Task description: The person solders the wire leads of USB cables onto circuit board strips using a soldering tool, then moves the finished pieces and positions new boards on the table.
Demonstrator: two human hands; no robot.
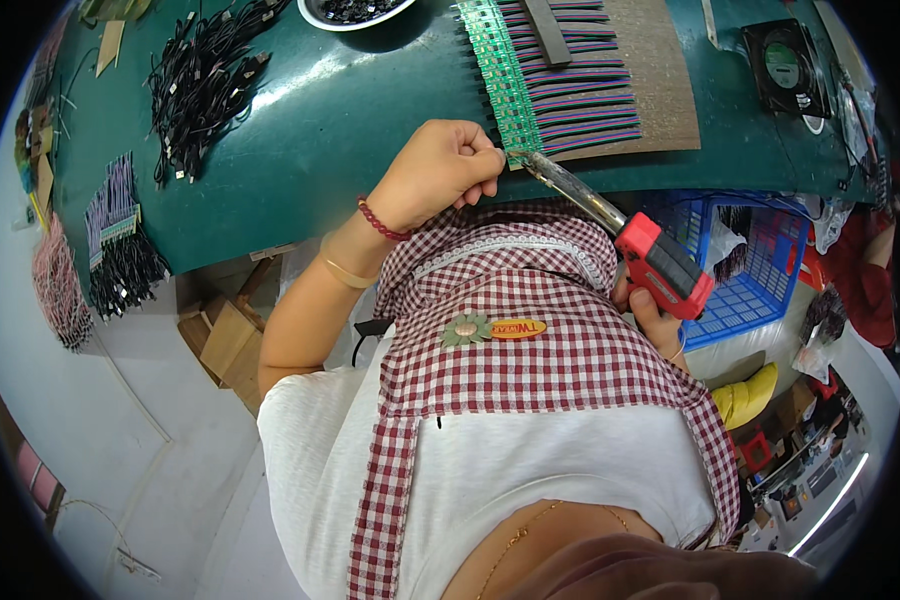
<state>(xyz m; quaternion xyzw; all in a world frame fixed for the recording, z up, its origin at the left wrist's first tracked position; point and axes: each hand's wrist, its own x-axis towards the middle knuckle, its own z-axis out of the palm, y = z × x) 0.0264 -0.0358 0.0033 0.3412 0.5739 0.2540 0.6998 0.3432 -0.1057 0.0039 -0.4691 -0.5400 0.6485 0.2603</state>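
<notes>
My right hand is wrapped round the red and black handle of a soldering gun. Its metal barrel slants up and left, with the tip at the near end of a green circuit board strip. Beside that tip, my left hand is closed in a pinch; what its fingers hold is too small and hidden to make out. Rows of multicoloured ribbon wires run right from the strip over a brown board. A dark grey bar lies across the wires.
On the green table lie black cables, a white bowl of small black parts, and wired boards at the left edge. A small fan stands at the right. A blue crate sits below the table's right edge.
</notes>
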